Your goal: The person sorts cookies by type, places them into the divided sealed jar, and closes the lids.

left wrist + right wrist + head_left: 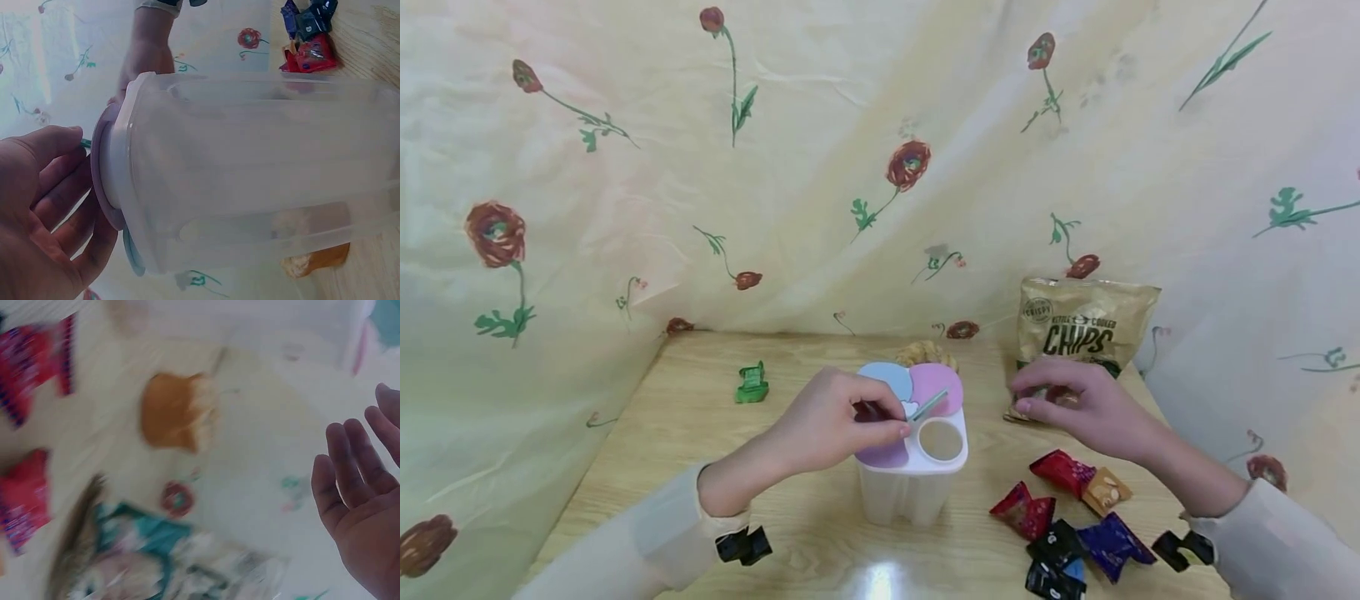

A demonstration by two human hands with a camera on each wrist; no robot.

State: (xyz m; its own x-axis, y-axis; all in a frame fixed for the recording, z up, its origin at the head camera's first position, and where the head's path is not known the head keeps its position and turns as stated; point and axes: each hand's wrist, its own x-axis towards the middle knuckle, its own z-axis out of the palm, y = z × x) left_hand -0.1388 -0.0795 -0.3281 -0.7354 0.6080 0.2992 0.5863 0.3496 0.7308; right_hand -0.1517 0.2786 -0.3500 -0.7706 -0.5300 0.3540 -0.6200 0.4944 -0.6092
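Note:
A tall translucent container (pixel 906 496) with a white top stands in front of me. Blue (pixel 886 377), pink (pixel 940 385) and purple (pixel 883 455) round lids cover three openings; the front right opening (pixel 940 439) is uncovered. My left hand (pixel 842 421) pinches a thin green lid (pixel 931 405), tilted nearly edge-on over the top. The left wrist view shows a sliver of the green lid (pixel 86 144) by the thumb. My right hand (pixel 1086 408), fingers loosely bent, hovers in front of the gold chips bag (pixel 1086 325), holding nothing.
Right of the container lie red candy packets (pixel 1024 511), a yellow packet (pixel 1107 490), a dark blue one (pixel 1114 546) and black ones (pixel 1054 543). A green packet (pixel 751 383) lies at the far left. Bread (pixel 169 412) sits behind the container. Flowered cloth (pixel 820 208) surrounds the table.

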